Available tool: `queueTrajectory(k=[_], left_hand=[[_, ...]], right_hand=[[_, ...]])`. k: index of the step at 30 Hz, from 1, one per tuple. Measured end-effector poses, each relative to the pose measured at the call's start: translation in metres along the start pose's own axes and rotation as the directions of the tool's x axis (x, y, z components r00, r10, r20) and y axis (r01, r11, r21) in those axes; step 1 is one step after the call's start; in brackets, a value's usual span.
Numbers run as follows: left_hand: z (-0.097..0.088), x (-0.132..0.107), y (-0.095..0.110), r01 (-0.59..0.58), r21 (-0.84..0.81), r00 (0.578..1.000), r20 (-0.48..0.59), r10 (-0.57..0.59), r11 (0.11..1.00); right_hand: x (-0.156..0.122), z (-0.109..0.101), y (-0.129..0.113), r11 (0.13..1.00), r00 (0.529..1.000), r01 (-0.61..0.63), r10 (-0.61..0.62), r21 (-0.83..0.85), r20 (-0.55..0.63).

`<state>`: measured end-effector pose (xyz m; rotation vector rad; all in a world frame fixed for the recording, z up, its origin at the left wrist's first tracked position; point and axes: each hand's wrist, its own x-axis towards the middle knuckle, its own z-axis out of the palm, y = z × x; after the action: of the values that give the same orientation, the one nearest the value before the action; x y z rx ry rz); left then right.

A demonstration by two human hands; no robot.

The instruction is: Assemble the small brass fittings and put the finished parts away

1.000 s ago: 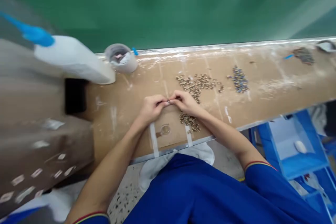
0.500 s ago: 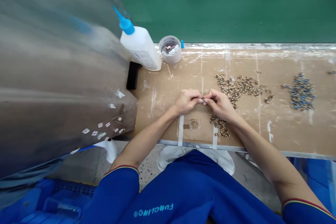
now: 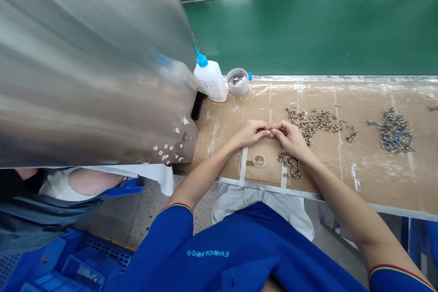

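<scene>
My left hand (image 3: 251, 131) and my right hand (image 3: 290, 135) meet fingertip to fingertip over the cardboard-covered bench (image 3: 359, 164). Both pinch one tiny dark metal part (image 3: 270, 129) between them. A heap of small brass-coloured parts (image 3: 313, 121) lies just right of my right hand. A smaller heap of the same parts (image 3: 289, 163) sits under my right wrist. Below my hands a small round fixture (image 3: 259, 161) is taped to the bench.
A white squeeze bottle with a blue nozzle (image 3: 210, 78) and a tape roll holding scraps (image 3: 237, 81) stand at the back left. A pile of blue-grey parts (image 3: 393, 130) lies far right. A metal panel (image 3: 92, 64) fills the left; a green conveyor belt (image 3: 308, 32) runs behind. Another person's arm (image 3: 92, 181) shows lower left.
The view has swung and pulled back, so the bench sits farther right and lower. My hands stay pinched together on the small part in the same pose.
</scene>
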<state>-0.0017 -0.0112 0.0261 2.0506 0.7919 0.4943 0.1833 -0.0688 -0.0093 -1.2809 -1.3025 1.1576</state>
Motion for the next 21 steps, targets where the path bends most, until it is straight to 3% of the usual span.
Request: queueTrajectory(k=[5,8,12,14,18,21], left_hand=[[-0.004,0.002,-0.014,0.111,-0.274,0.993,0.055,-0.1,0.955],[-0.005,0.006,-0.023,0.135,-0.351,0.99,0.078,-0.115,0.927],[-0.007,0.008,-0.024,0.157,-0.321,0.987,0.065,-0.144,0.934],[-0.009,0.009,-0.022,0.173,-0.304,0.985,0.062,-0.161,0.937],[-0.011,0.009,-0.016,0.195,-0.27,0.981,0.062,-0.185,0.943],[-0.013,0.009,-0.014,0.202,-0.235,0.979,0.052,-0.195,0.951]], right_hand=[[0.004,-0.005,0.0,0.998,0.998,-0.032,0.034,0.046,-0.057],[0.006,-0.012,-0.006,0.999,0.995,-0.031,0.034,0.035,-0.096],[0.001,-0.051,-0.013,0.994,0.975,0.03,-0.053,-0.108,-0.217],[-0.007,-0.087,-0.013,0.968,0.923,0.034,-0.125,-0.248,-0.364],[-0.03,-0.168,-0.006,0.879,0.718,-0.141,-0.226,-0.455,-0.658],[-0.043,-0.209,0.004,0.804,0.628,-0.272,-0.268,-0.529,-0.73]])
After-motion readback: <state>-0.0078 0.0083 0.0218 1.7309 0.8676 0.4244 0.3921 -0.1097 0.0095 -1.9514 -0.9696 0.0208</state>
